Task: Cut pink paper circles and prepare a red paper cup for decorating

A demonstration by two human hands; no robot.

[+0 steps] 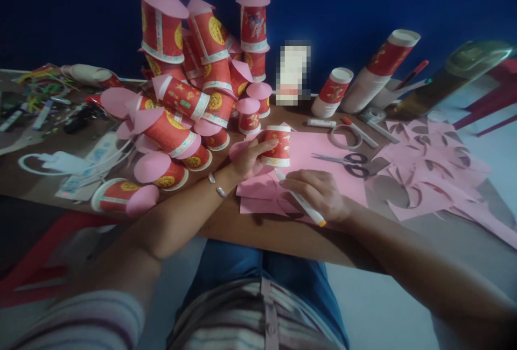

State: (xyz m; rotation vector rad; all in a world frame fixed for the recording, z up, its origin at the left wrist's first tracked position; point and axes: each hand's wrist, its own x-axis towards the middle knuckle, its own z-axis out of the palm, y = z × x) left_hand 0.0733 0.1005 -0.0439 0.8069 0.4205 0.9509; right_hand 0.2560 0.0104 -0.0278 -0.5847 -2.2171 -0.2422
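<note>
My left hand is closed around a red paper cup with gold print, held above pink paper sheets. In my right hand is a white marker with an orange-yellow end; its other end points up at the cup's lower rim. Whether the marker touches the cup I cannot tell. Scissors with dark handles lie on the pink paper, right of the cup. Beside them is a roll of tape. Part of the cup is hidden behind my left fingers.
Many red cups with pink paper cones are piled at the left and back. Pink paper offcuts cover the right side. Stacked cups lean at the back right, near a large bottle. A white power strip lies at left.
</note>
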